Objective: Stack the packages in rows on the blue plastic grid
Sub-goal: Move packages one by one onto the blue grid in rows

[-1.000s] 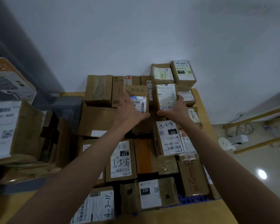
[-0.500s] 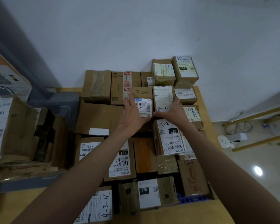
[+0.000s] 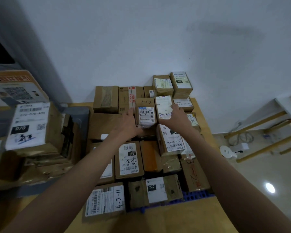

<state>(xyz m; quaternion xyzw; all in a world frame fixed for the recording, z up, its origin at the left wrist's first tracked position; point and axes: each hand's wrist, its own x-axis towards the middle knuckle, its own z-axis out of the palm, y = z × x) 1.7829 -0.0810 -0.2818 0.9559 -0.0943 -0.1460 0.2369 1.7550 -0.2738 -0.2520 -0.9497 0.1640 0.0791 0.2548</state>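
Observation:
Many brown cardboard packages with white labels lie in rows on the blue plastic grid, of which only the front right edge shows. My left hand presses flat against the left side of the small box marked 2-3-3, its thumb at the box's lower front. My right hand rests with spread fingers on the white-labelled box marked 2-2 right beside it. The two boxes touch side by side on top of the lower layer, in front of the back row by the wall.
A pile of larger packages, topped by a box labelled 070, stands on the left. The grid lies on a wooden platform. At the right are tiled floor, a white power strip and yellow furniture legs.
My left hand has pushed the 2-3-3 box right until it touches the 2-2 box. My right hand has slid from that box's front edge up onto its top.

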